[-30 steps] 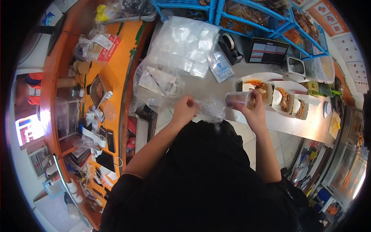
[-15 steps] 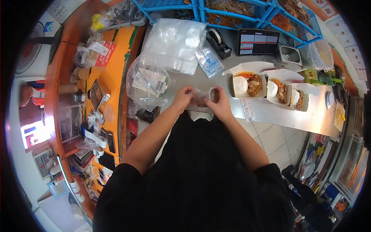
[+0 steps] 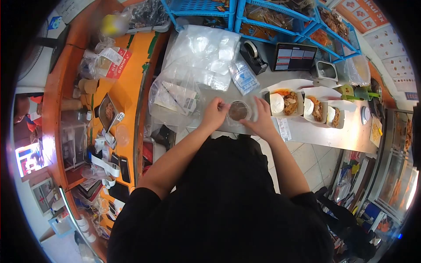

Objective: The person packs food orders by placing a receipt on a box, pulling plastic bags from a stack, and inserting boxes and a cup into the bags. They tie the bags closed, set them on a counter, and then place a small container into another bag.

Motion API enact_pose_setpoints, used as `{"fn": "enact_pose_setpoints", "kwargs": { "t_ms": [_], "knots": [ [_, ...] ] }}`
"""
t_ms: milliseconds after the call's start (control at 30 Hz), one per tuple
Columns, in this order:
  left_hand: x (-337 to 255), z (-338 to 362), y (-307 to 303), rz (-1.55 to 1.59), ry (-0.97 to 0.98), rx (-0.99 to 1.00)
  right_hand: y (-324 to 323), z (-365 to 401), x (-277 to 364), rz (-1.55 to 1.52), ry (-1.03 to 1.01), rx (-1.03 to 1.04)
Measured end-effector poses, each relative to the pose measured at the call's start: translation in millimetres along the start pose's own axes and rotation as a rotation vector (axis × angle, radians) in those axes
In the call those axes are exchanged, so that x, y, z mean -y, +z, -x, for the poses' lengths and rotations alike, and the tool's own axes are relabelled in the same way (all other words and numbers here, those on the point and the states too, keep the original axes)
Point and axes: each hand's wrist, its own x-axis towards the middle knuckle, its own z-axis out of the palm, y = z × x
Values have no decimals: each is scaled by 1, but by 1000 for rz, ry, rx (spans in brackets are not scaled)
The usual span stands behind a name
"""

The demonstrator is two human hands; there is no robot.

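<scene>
A small round clear container with brown contents (image 3: 238, 111) stands near the front edge of the steel counter (image 3: 307, 131). At its left side, my left hand (image 3: 214, 115) has thumb and fingers pressed together on what looks like thin clear plastic around the container. My right hand (image 3: 263, 120) is at the container's right, its fingers spread and the thumb close to the rim. Three open boxes of rice and meat (image 3: 287, 103) sit to the right, with a paper receipt (image 3: 284, 129) below them. Left of my hands lies a clear bag with papers inside (image 3: 175, 97).
Behind are a stack of clear plastic bags (image 3: 199, 52), a tape dispenser (image 3: 254, 57), a tablet (image 3: 294, 57) and blue food crates (image 3: 272, 22). An orange table (image 3: 131, 83) with phones and a tray stands left. Part of a person (image 3: 22, 109) shows far left.
The container has gone from tilted between both hands to upright on the counter. My right hand has opened and moved right. The whole view has shifted slightly.
</scene>
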Motion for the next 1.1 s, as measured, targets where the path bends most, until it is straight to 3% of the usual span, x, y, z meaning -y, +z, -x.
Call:
{"fn": "enact_pose_setpoints", "kwargs": {
  "t_ms": [33, 67, 133, 200, 300, 400, 533, 700, 767, 800, 867, 1000, 1100],
  "knots": [
    [-5, 2, -3, -51, 24, 10, -4, 3, -8, -165, 189, 14],
    [-7, 4, -4, -103, 47, 23, -7, 2, -6, -160, 192, 8],
    [-13, 3, -7, -153, 89, 68, -13, 1, -4, -552, 651, 321],
    [-14, -3, -4, -198, 139, 104, 2, -5, -17, -557, 595, 273],
    [-15, -5, -3, -171, 14, 192, -12, -12, -10, -458, 512, 296],
    [-20, -3, -3, -169, 1, 176, -33, -12, -6, -413, 575, 356],
    [-29, 4, 1, -253, 38, 192, -16, -15, 8, -295, 641, 277],
    [-56, 7, 3, -260, 30, 253, -7, -9, 3, -238, 478, 191],
    [-61, 9, 10, -372, 61, 261, -15, -2, 1, 203, 90, 32],
    [-62, 8, 13, -365, 58, 264, -22, -3, 15, 208, 94, 35],
    [-67, 5, 19, -455, 53, 324, -33, -9, 40, 624, 241, 233],
    [-72, 5, 27, -462, 40, 313, -44, -19, 49, 683, 187, 227],
    [-65, 9, 28, -406, 68, 186, -47, -20, 63, 683, 186, 214]
  ]
}}
